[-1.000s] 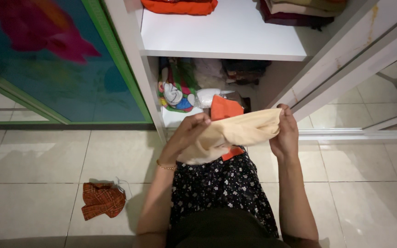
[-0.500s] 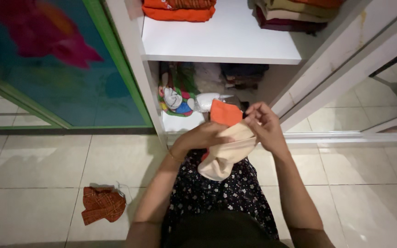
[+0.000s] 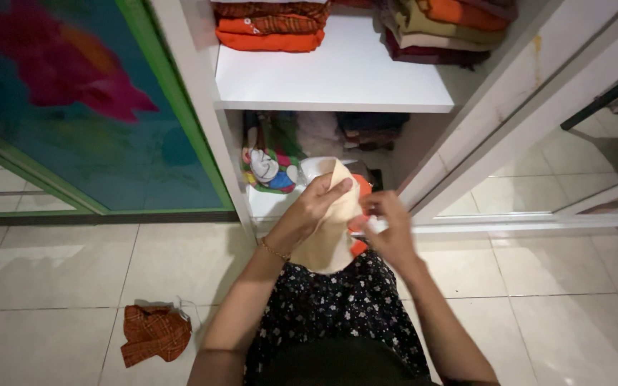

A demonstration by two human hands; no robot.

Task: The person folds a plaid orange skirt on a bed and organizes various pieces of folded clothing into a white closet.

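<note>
We saw dim, uneven indoor light: the white shelf [image 3: 337, 75] was brightest, the lower compartment sat in shadow, and the floor tiles [image 3: 51, 271] carried soft glare. Straight edges bowed toward the corners, and both hands were slightly motion-blurred.

Pale glossy tiled floor [image 3: 51, 271], open white wardrobe [image 3: 194, 93] with a white shelf [image 3: 337, 75] bearing folded clothes [image 3: 270, 28], green-framed painted door [image 3: 73, 107] at left, mirrored sliding door [image 3: 574, 164] at right, dim indoor light
</note>
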